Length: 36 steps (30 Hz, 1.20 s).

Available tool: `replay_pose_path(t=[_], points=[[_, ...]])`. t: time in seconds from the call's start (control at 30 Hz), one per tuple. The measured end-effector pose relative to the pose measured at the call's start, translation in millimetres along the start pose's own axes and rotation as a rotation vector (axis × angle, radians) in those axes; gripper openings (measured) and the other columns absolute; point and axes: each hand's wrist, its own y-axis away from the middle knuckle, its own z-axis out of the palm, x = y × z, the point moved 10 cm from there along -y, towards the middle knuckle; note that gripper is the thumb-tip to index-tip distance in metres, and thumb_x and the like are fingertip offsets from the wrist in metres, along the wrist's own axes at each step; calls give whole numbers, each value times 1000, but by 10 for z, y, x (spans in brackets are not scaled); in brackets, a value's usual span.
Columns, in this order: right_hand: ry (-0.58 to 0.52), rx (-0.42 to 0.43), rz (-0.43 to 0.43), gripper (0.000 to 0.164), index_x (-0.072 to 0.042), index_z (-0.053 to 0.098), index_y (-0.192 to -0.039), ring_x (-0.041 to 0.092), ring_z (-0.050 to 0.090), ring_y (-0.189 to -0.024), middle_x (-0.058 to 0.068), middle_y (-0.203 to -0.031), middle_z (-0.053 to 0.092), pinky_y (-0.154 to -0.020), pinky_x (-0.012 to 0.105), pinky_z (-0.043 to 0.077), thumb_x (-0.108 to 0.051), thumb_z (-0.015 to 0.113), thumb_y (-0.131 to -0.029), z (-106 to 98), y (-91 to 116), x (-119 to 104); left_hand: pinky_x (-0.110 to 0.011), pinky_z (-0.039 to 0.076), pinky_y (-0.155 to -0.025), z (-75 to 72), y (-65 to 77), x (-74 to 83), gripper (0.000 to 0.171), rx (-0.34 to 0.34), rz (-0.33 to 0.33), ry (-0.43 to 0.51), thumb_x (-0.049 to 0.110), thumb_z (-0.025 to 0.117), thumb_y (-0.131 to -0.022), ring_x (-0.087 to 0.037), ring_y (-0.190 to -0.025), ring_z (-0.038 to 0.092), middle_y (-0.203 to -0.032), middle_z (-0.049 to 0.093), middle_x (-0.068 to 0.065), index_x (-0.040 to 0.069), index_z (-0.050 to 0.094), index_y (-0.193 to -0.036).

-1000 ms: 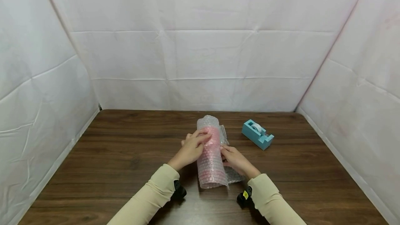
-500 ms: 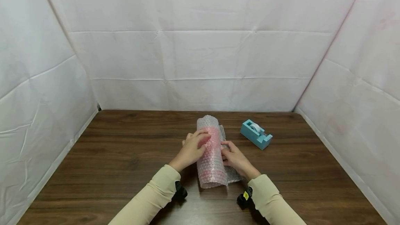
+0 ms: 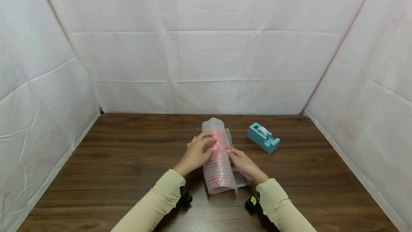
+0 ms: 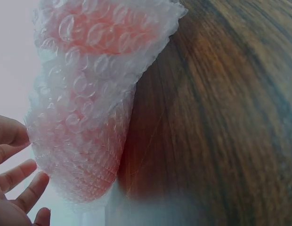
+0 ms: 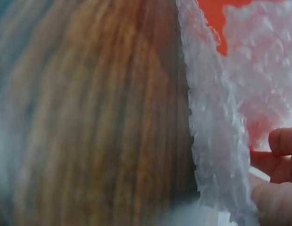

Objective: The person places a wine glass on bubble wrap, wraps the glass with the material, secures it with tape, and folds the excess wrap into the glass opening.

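A roll of bubble wrap [image 3: 220, 169] lies lengthwise on the table, with something pinkish red showing through its layers. My left hand [image 3: 195, 153] rests on its left side, fingers loosely spread; the left wrist view has those fingertips [image 4: 37, 181] at the bubbled surface [image 4: 80, 108]. On the other side, my right hand [image 3: 243, 164] has thumb and forefinger together at the roll's right edge, pinching the wrap. A loose flap of wrap [image 5: 214, 117] extends beneath that hand, and a bright red surface [image 5: 223, 23] shows between flap and roll. The wrapped item's kind is hidden.
A light blue tape dispenser [image 3: 264, 139] with a roll of clear tape stands to the right, beyond my right hand. The dark wooden table [image 3: 135, 146] is bordered by white fabric walls [image 3: 206, 56] at the back and both sides.
My right thumb and forefinger parted at the roll's edge half a second ago and have come together again. The left hand stays on the roll, its thumb drawn slightly away from the fingers.
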Motion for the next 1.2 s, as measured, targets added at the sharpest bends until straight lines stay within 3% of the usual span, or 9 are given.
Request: replay_pose_path(t=[0.17, 0.47, 0.6, 0.77, 1.07, 1.2], points=[[11, 19, -8, 50, -2, 26, -151, 30, 49, -115, 21, -137, 30, -91, 49, 50, -25, 30, -107, -4, 5, -28, -52, 35, -89, -27, -7, -33, 25, 12, -37, 44, 9, 62, -88, -27, -105, 61, -124, 56, -10, 8, 66, -113], [-76, 15, 0, 53, -1, 20, -152, 28, 56, -113, 28, -141, 41, -90, 45, 52, -23, 34, -106, -39, -9, 16, -46, 33, -82, -16, 0, -23, 21, -21, -44, 68, 8, 60, -89, -21, -89, 55, -109, 57, -9, 7, 65, -110], [-111, 69, 6, 46, -4, 29, -146, 23, 58, -101, 24, -132, 47, -78, 36, 54, -23, 39, -104, -89, -4, 36, -45, 31, -82, 2, -4, -37, 22, -32, -51, 71, 8, 60, -89, -23, -93, 55, -110, 58, -9, 7, 64, -111], [-119, 125, 20, 33, -3, 39, -131, 14, 57, -84, 14, -114, 55, -64, 27, 49, -20, 42, -103, -156, 6, 58, -47, 30, -82, 16, -10, -30, 22, -39, -52, 61, 10, 60, -90, -27, -98, 52, -112, 59, -8, 8, 65, -111], [-107, 117, 34, 30, 0, 42, -126, 15, 60, -88, 15, -113, 55, -74, 31, 52, -19, 44, -103, -213, 41, 69, -57, 29, -88, 40, -9, 29, 20, -37, -34, 92, 10, 60, -92, -32, -113, 53, -119, 60, -9, 9, 64, -111], [-104, 94, 11, 33, 3, 42, -129, 15, 61, -87, 16, -112, 56, -79, 33, 53, -18, 43, -103, -214, 46, 64, -56, 29, -89, 66, -11, 52, 20, -49, -29, 101, 12, 59, -93, -34, -117, 51, -122, 60, -8, 9, 64, -112]])
